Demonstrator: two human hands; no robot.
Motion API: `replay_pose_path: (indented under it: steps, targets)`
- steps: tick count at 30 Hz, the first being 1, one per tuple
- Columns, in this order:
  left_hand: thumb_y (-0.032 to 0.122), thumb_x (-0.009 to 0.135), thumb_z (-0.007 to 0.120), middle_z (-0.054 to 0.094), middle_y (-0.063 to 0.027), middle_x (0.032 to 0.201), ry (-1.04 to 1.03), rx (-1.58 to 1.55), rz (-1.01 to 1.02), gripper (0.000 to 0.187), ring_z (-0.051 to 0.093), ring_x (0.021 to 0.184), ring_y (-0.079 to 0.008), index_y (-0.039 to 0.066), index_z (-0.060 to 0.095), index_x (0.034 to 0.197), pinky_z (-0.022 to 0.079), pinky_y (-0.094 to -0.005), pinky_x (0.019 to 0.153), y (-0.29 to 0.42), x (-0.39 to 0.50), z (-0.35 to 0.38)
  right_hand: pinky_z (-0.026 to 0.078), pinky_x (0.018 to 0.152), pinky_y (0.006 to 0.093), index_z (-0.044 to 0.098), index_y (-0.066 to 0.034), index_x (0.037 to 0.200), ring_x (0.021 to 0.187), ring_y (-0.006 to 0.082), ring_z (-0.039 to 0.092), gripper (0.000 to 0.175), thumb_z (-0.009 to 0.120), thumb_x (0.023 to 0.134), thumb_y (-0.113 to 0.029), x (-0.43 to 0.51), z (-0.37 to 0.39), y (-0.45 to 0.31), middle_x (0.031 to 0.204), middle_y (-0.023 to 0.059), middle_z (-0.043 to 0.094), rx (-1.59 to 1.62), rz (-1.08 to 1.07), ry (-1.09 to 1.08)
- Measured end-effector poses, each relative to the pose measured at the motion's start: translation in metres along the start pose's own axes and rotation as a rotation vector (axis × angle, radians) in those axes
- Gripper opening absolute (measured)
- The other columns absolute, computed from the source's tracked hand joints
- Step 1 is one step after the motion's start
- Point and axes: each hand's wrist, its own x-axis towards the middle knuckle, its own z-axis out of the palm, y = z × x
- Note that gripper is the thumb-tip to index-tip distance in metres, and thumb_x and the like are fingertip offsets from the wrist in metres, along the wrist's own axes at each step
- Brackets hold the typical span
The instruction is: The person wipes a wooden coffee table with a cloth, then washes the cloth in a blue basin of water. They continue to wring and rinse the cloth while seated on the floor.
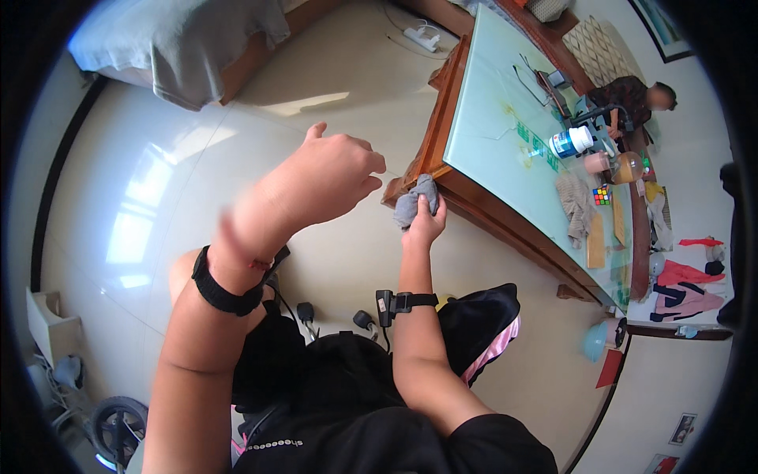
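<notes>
My right hand [425,226] grips a crumpled grey cloth [408,208] against the near corner of a wooden table [503,219]. My thumb presses on the cloth, and the cloth hides that bit of the corner. To the left, my left hand [331,172] hangs in the air over the floor with its back towards me. It holds nothing; its fingers are loosely bent, and one digit sticks out. A sheet of glass [491,112] covers the tabletop. Each forearm wears a black strap, the right one with a small device [388,308].
On the glass stand a white-capped bottle [567,142], a pink cup [596,162], a Rubik's cube [601,196], a striped cloth [573,207] and a wooden board [595,240]. Beyond sits a person [622,103]. A power strip [421,39] lies on the floor; a wheel [118,426] stands lower left.
</notes>
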Motion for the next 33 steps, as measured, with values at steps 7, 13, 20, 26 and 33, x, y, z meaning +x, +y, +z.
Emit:
replay_pose_path:
  steps: [7,13,20,26,33]
  targets:
    - [0.018,0.092,0.060,0.068,-0.0080,0.104,-0.009,-0.010,0.020,0.020,0.061,0.104,-0.0261,0.007,0.069,0.106,0.038,-0.0428,0.102,-0.008,-0.009,-0.001,0.050,0.091,0.0346,0.050,0.0009,0.128,0.102,0.0204,0.060,0.042,0.066,0.090,-0.006,0.000,-0.001,0.009,0.120,0.0107,0.060,-0.008,-0.066,0.038]
    - [0.017,0.091,0.060,0.070,-0.0093,0.100,-0.034,0.037,0.060,0.020,0.063,0.099,-0.0268,0.006,0.070,0.104,0.041,-0.0390,0.097,-0.001,-0.003,0.001,0.049,0.083,0.0314,0.060,-0.0001,0.119,0.093,0.0155,0.061,0.033,0.068,0.088,-0.008,-0.009,0.023,0.015,0.111,0.0060,0.063,-0.312,0.201,-0.255]
    - [0.016,0.090,0.060,0.070,-0.0113,0.099,-0.024,0.052,0.067,0.020,0.064,0.096,-0.0287,0.004,0.070,0.102,0.047,-0.0392,0.090,-0.001,0.007,0.011,0.049,0.087,0.0357,0.058,0.0011,0.119,0.096,0.0257,0.064,0.038,0.070,0.085,-0.010,-0.027,0.022,-0.028,0.107,0.0139,0.067,-0.410,-0.403,-0.032]
    - [0.014,0.089,0.060,0.069,-0.0133,0.099,0.010,-0.003,0.144,0.020,0.064,0.095,-0.0323,0.003,0.070,0.102,0.051,-0.0395,0.086,0.005,0.015,0.019,0.050,0.088,0.0419,0.061,-0.0025,0.115,0.100,0.0351,0.066,0.044,0.076,0.076,-0.019,0.012,-0.008,-0.034,0.109,0.0214,0.068,-0.752,-0.328,0.096]
    - [0.013,0.089,0.060,0.069,-0.0145,0.101,0.025,-0.060,0.153,0.019,0.063,0.093,-0.0344,0.002,0.069,0.103,0.051,-0.0403,0.085,0.017,0.033,0.028,0.048,0.087,0.0375,0.049,0.0017,0.119,0.098,0.0223,0.058,0.049,0.075,0.082,-0.016,0.012,-0.060,-0.005,0.112,0.0109,0.057,-0.143,-0.229,0.418]
